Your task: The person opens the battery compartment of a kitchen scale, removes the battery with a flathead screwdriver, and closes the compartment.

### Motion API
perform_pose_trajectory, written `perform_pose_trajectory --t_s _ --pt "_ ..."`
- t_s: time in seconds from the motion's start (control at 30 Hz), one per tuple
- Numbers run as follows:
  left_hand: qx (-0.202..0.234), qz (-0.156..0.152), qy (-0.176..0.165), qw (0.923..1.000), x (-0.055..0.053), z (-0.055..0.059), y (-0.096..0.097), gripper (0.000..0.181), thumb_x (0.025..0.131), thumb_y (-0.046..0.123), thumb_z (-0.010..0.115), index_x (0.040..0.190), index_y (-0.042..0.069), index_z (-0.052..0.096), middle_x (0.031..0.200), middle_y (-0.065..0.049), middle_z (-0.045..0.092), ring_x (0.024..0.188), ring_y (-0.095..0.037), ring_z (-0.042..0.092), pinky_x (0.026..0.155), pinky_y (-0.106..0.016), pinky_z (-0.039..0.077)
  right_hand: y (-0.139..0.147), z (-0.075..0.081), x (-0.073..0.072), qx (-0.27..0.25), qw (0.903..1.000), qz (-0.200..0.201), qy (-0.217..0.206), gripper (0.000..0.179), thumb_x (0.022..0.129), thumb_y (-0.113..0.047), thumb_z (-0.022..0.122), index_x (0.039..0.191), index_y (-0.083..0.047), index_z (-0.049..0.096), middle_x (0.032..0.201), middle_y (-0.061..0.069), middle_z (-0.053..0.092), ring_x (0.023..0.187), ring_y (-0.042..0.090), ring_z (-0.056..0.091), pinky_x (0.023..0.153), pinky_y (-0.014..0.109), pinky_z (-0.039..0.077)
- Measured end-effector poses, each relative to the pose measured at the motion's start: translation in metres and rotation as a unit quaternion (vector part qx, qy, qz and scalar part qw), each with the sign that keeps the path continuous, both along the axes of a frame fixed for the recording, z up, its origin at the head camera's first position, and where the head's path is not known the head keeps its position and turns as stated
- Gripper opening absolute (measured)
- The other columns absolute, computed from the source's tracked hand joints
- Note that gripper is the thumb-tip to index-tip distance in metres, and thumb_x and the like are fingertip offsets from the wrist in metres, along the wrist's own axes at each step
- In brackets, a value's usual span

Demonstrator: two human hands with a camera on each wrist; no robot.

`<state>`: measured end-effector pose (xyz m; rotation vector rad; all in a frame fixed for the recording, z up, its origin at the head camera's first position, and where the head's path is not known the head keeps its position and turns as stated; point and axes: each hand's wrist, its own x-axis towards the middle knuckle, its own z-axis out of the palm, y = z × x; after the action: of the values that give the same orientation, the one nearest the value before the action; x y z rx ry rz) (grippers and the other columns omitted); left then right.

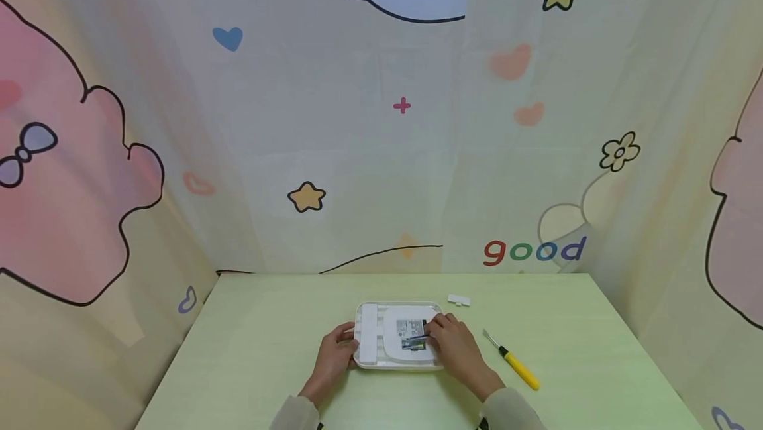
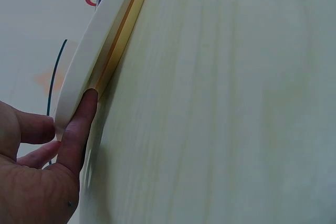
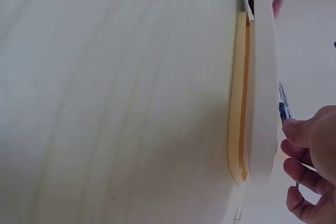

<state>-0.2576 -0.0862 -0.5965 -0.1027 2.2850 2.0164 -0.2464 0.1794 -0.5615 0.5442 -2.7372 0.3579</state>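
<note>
A white, flat device (image 1: 371, 334) with rounded corners lies on the table, its labelled side up. A small battery compartment (image 1: 411, 344) shows below the label. My left hand (image 1: 334, 356) grips the device's left edge; in the left wrist view a finger (image 2: 79, 129) lies along its side, the others beyond the edge. Over the compartment, my right hand (image 1: 457, 349) pinches a slim battery (image 3: 284, 102) between thumb and fingers. How far the battery sits in the compartment is hidden by the fingers and the low wrist angle.
A small white cover piece (image 1: 459, 300) lies behind the device, to the right. Right of my right hand is a screwdriver (image 1: 520, 369) with a yellow handle, its tip pointing away. A printed curtain (image 1: 381, 152) hangs behind the table (image 1: 250, 324).
</note>
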Motion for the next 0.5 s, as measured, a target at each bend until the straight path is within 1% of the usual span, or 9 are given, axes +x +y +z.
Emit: perform_pose_trajectory --t_s 0.13,0.33,0.5 --pt "-0.003 0.003 -0.002 1.0 0.0 -0.001 0.0 0.043 0.094 -0.001 0.054 0.137 -0.002 0.051 0.121 -0.024 0.058 0.081 -0.015 0.06 0.056 -0.026 0.052 0.002 0.003 0.0 -0.017 0.9998 -0.011 0.005 0.009 0.086 -0.012 0.074 0.094 -0.016 0.072 0.098 -0.004 0.067 0.094 0.018 0.057 0.081 0.039 0.051" --pt "-0.006 0.006 -0.007 0.9999 0.001 -0.003 -0.001 0.043 0.093 -0.002 0.055 0.136 -0.001 0.052 0.12 -0.023 0.058 0.08 -0.015 0.06 0.056 -0.026 0.052 0.008 0.007 0.001 -0.028 0.9994 -0.02 0.004 0.009 0.087 -0.011 0.072 0.095 -0.016 0.07 0.099 -0.001 0.066 0.094 0.021 0.058 0.084 0.041 0.051" --pt "-0.004 -0.002 -0.001 1.0 0.002 -0.001 0.0 0.043 0.094 -0.001 0.054 0.137 -0.001 0.051 0.121 -0.022 0.058 0.081 -0.015 0.06 0.059 -0.028 0.053 0.018 0.014 -0.002 -0.045 0.9982 -0.039 0.003 0.011 0.087 -0.012 0.073 0.097 -0.015 0.07 0.102 0.001 0.066 0.099 0.023 0.059 0.086 0.041 0.052"
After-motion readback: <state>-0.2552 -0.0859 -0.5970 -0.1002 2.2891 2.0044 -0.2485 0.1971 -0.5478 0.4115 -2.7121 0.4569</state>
